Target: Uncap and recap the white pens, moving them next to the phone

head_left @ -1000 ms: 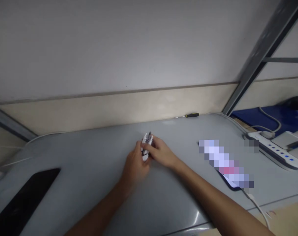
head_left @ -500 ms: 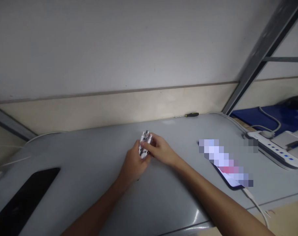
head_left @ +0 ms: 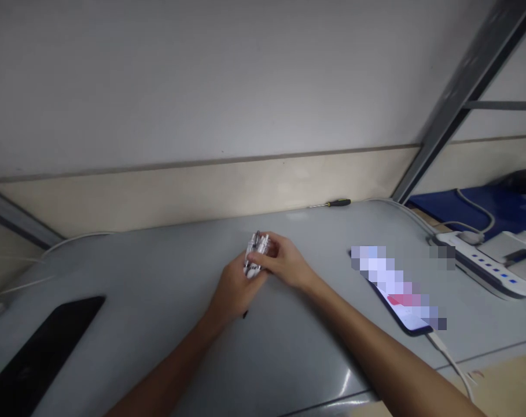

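A small bundle of white and black pens (head_left: 254, 263) stands between my two hands, a little above the grey tabletop (head_left: 158, 301). My left hand (head_left: 236, 286) is closed around it from the left and below. From the other side my right hand (head_left: 284, 260) grips the same bundle, its thumb laid across the front and its fingers behind. Below my left hand a thin dark tip pokes out. The lower part of the bundle is hidden by my hands.
A lit phone (head_left: 410, 321) on a white cable lies at the right, near a white power strip (head_left: 484, 263) with plugs. Against the back wall rests a screwdriver (head_left: 338, 202). A flat black object (head_left: 50, 347) lies at the left. Metal posts (head_left: 453, 104) rise on both sides.
The pens have shifted slightly within my hands and look more spread at the top. The dark tip below my left hand shows more. Both arms stay nearly in place.
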Demonstrator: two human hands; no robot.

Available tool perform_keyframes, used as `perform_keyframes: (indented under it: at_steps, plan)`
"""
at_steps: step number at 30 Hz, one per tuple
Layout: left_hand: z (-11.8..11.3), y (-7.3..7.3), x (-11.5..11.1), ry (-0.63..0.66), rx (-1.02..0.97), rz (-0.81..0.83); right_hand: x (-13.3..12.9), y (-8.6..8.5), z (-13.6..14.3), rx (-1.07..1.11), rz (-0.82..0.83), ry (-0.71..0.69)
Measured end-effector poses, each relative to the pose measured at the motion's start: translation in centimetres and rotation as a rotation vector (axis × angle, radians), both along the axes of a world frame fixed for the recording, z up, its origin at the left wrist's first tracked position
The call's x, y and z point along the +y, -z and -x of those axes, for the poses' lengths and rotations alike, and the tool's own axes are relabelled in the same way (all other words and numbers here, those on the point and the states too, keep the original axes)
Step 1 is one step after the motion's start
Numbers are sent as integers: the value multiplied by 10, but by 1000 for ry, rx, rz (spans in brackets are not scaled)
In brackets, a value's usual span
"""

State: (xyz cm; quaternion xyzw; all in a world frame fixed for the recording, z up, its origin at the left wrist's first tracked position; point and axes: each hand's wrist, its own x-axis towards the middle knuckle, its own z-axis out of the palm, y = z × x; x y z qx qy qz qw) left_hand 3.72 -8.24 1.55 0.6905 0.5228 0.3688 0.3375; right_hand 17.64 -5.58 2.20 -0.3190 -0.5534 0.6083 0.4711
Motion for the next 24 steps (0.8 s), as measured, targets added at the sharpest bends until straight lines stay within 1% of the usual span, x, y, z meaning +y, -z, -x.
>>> perform_keyframes:
  at_steps: [2, 5, 9, 11, 13, 17, 20, 22, 24]
  plan:
    - [0, -2, 1, 10, -43, 37, 1, 0, -1, 26, 38, -21]
    - [0, -5, 1, -10, -98, 116, 3, 2, -2, 65, 80, -58]
    - [1, -5, 2, -62, -157, 167, 5, 2, -4, 101, 96, -46]
    - [1, -4, 2, -96, -174, 197, 5, 1, -5, 77, 95, -25]
    - [1, -3, 3, -114, -190, 253, 6, 0, -5, 83, 128, 12]
    - [-1, -5, 2, -116, -182, 334, 9, 0, -5, 236, 268, 147]
    - [-2, -8, 0, -129, -165, 356, 9, -2, -7, 311, 331, 168]
    - [-2, -8, -1, -123, -166, 375, 7, -4, -8, 268, 336, 153]
    - [-2, -7, -1, -97, -178, 395, 5, -6, -9, 184, 311, 109]
